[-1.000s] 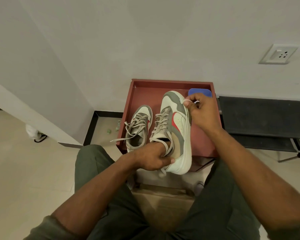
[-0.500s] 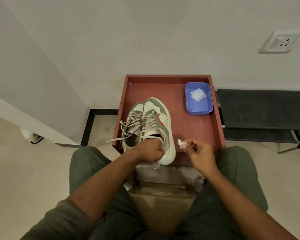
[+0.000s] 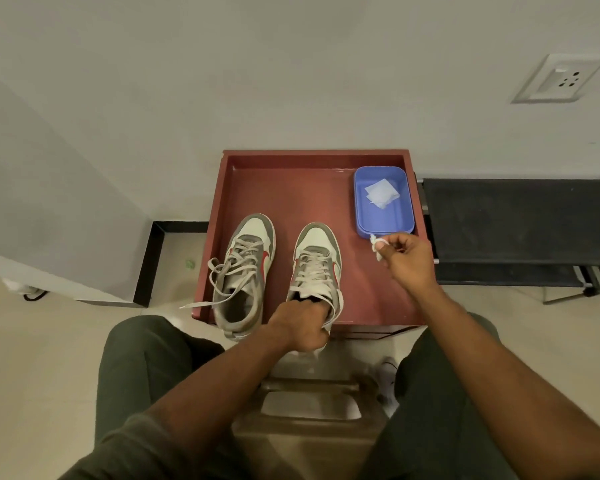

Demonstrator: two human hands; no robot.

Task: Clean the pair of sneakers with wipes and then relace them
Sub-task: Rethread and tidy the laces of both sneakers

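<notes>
**Red-brown tray with two sneakers, wipes and both hands**

Red-brown tray (image 3: 312,188): occupied the centre of the frame, set against a pale wall.

Left sneaker (image 3: 245,271): grey and white with a red mark, stood at lower left of the tray, toe toward the wall, laces loose and one end trailing over the tray's left edge.

Right sneaker (image 3: 317,268): same colouring, stood just right of its mate, a strip of tray between them, heel at the tray's near edge.

Left hand (image 3: 300,327): at lower centre, fingers curled round the heel collar of the right sneaker, gripping it.

Right hand (image 3: 404,256): right of centre, well apart from both sneakers, pinched a crumpled used wipe (image 3: 376,247) between thumb and fingertips, just below the near edge of the blue tub.

Blue tub (image 3: 383,223): in the tray's upper right corner, held a flat folded wipe (image 3: 381,192) near its far end.

Black bench (image 3: 516,223): at right of frame, beside the tray.

Wall socket (image 3: 561,81): upper right of frame.
</notes>
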